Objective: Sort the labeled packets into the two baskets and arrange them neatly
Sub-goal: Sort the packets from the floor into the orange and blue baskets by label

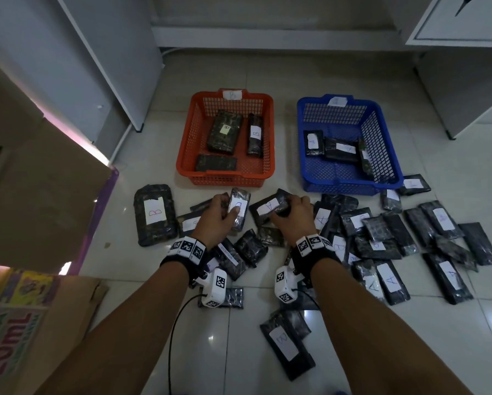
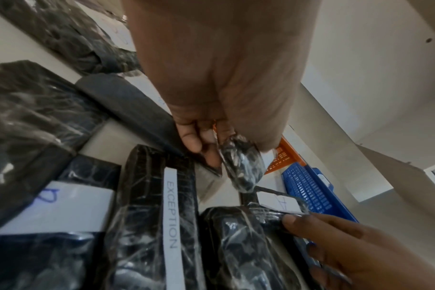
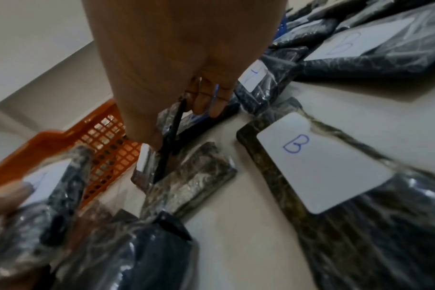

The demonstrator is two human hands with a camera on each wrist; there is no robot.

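Observation:
Dark plastic-wrapped packets with white A or B labels lie scattered on the tiled floor. My left hand grips a narrow packet labelled B, just in front of the orange basket; the same packet shows between thumb and fingers in the left wrist view. My right hand grips a packet labelled A beside it, also seen as a dark packet under the curled fingers. The orange basket holds three packets. The blue basket holds three packets too.
A large B packet lies left of my hands. Several packets crowd the floor to the right and under my wrists. Cardboard boxes stand at the left, white cabinets behind the baskets.

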